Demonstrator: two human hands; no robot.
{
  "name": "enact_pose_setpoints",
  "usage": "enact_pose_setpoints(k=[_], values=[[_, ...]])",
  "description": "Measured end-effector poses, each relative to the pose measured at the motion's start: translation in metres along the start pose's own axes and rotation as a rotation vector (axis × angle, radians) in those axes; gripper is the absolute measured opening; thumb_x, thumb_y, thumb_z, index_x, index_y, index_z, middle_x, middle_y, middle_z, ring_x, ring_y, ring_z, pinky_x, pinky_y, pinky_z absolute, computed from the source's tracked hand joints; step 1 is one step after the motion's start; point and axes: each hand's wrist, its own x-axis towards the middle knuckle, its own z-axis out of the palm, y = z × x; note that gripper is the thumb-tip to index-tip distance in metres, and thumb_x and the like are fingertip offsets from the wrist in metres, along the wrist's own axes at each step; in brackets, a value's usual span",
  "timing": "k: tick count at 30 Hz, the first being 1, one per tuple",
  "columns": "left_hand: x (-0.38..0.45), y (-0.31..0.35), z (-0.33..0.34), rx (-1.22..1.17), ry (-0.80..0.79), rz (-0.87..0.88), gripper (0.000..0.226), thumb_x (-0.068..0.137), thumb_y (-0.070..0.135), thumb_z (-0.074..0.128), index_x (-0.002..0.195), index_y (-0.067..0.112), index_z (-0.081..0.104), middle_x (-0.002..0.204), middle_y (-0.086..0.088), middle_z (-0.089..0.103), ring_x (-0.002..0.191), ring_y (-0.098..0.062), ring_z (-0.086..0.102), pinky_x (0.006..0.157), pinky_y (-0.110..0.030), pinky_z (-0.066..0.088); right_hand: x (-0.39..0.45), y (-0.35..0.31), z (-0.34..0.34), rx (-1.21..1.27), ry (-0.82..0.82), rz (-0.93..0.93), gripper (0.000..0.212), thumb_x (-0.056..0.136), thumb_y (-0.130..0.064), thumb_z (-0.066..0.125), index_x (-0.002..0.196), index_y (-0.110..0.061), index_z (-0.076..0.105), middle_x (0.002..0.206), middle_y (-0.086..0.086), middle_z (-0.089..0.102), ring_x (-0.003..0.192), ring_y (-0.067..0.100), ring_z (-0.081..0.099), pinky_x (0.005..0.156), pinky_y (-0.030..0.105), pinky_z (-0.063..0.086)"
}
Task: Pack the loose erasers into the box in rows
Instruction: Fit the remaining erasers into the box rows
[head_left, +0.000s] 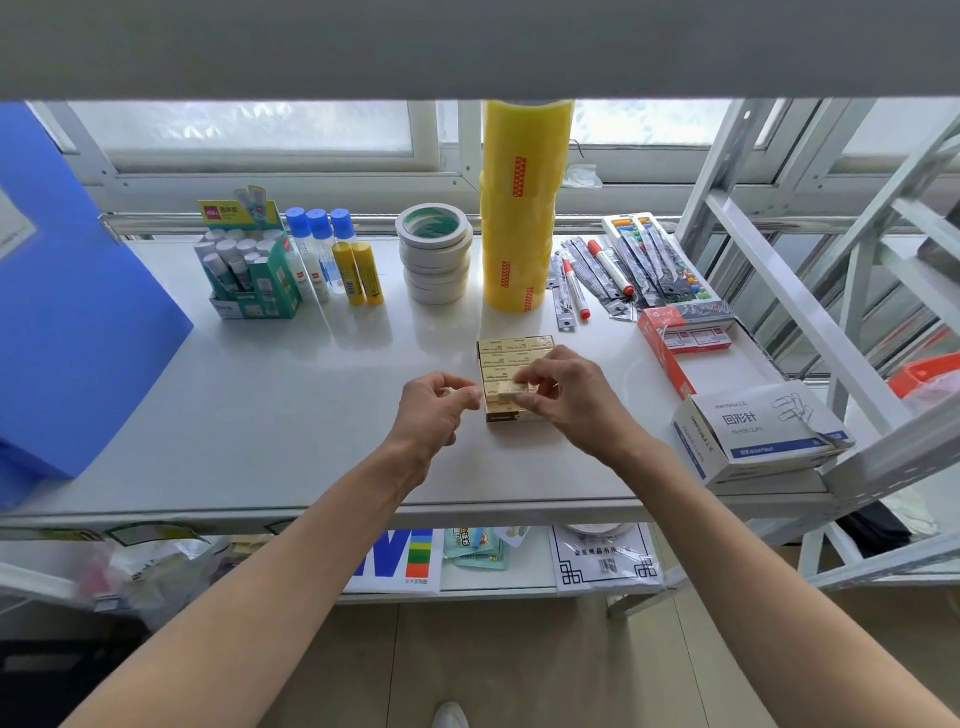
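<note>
Both your bare forearms reach forward from the lower corners and converge toward the middle. Your left hand (435, 402) is curled, knuckles up, fingertips drawn in against the thumb on something small; what it is cannot be made out. Your right hand (558, 389), close beside it, has its wrist bent inward, with thumb and fingers pinching a small piece.

white bench (260, 415) w/ glossy top, part of a grey-white metal rack. behind bench: frosted windows (244, 127) in pale frames, daylight coming thru. right of bench: slanted metal rack struts (810, 291). below bench: lower shelf (493, 582), beige tiled floor (519, 670). above bench: grey shelf underside (467, 47).
</note>
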Motion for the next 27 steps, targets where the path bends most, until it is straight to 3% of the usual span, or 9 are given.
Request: enact_pose_setpoints(k=[5,13,17,23,27], values=[[0.002,-0.006,0.003,0.137,-0.037,0.000,0.014,0.092,0.017,0.064,0.104,0.009,0.066,0.091,-0.008,0.063,0.066,-0.012,0.045,0.054,-0.022,0.040,0.008,0.002,0.004,-0.103,-0.149,-0.009,0.027,0.082,-0.023,0.075,0.106,-0.012,0.072,0.093,0.000,0.054,0.081,0.013,0.055,0.081,0.027,0.049],[0.012,-0.007,0.009,0.271,-0.003,0.031,0.023,0.084,0.027,0.075,0.100,0.014,0.065,0.097,-0.007,0.060,0.084,-0.019,0.052,0.065,-0.028,0.043,0.008,0.001,0.014,-0.124,-0.135,-0.039,0.017,0.082,-0.016,0.072,0.093,-0.017,0.059,0.079,-0.002,0.060,0.073,0.015,0.057,0.074,0.036,0.053],[0.012,-0.006,0.012,0.329,0.017,0.049,0.021,0.086,0.021,0.073,0.101,0.012,0.063,0.106,-0.007,0.062,0.101,-0.023,0.056,0.071,-0.026,0.045,0.007,0.002,0.016,-0.159,-0.129,-0.060,0.006,0.085,-0.014,0.067,0.085,-0.019,0.065,0.083,-0.002,0.058,0.077,0.014,0.056,0.076,0.035,0.052],[0.014,-0.004,0.015,0.387,0.061,0.069,0.019,0.086,0.020,0.071,0.098,0.012,0.060,0.100,-0.009,0.062,0.092,-0.023,0.057,0.064,-0.024,0.044,0.006,0.001,0.018,-0.192,-0.125,-0.059,0.009,0.090,-0.015,0.062,0.094,-0.016,0.070,0.090,0.004,0.063,0.084,0.018,0.059,0.081,0.036,0.050],[0.014,-0.001,0.016,0.449,0.085,0.097,0.018,0.085,0.022,0.072,0.096,0.014,0.062,0.096,-0.006,0.062,0.089,-0.021,0.058,0.069,-0.027,0.046,0.006,-0.002,0.020,-0.221,-0.110,-0.053,0.012,0.092,-0.016,0.060,0.095,-0.012,0.071,0.093,0.006,0.059,0.086,0.022,0.058,0.079,0.033,0.048]])
